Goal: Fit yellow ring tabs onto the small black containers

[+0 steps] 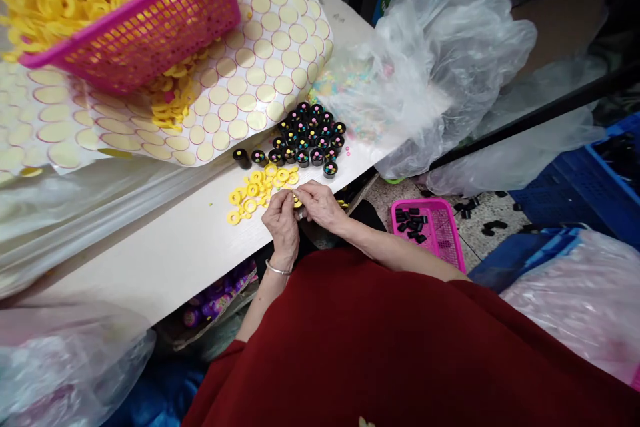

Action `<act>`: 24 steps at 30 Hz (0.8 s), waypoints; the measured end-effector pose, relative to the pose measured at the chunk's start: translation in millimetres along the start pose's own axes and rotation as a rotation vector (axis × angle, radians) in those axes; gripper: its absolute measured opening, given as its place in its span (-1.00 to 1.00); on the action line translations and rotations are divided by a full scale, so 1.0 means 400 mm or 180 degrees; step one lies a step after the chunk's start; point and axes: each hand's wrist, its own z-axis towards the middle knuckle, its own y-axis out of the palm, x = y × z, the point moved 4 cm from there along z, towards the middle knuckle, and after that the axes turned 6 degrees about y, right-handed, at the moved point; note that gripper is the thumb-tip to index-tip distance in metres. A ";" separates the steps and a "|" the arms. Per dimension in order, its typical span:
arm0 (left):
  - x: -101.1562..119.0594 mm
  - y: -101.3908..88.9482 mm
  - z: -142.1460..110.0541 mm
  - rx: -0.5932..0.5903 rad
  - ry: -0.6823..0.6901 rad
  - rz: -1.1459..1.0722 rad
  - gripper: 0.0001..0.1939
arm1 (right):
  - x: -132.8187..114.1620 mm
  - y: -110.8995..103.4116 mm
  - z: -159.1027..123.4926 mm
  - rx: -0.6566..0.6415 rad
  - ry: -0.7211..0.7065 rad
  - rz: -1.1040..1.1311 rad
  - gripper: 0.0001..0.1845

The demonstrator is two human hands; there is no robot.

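Note:
My left hand and my right hand meet at the near edge of a white table, fingers pinched together on a small yellow ring part. Just beyond them lies a loose heap of yellow rings. Behind that stands a cluster of small black cups with coloured bits inside. A silver bangle sits on my left wrist.
A pink basket heaped with yellow rings rests on sheets of round stickers at the back left. Clear plastic bags lie at the right. On the floor are a small pink basket of black parts and a blue crate.

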 end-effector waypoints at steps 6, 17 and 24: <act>0.010 0.009 -0.005 0.0001 -0.0371 -0.0399 -0.70 | 0.013 0.017 -0.005 -0.0281 0.0464 0.0745 -0.62; 0.052 0.007 0.028 -0.0311 -0.0866 -0.1018 -0.80 | 0.002 0.006 0.005 -0.0653 0.0765 0.1247 -0.53; 0.040 0.008 0.063 -0.0542 -0.1159 -0.0754 -0.77 | -0.009 -0.001 0.025 -0.0932 0.0835 0.1152 -0.62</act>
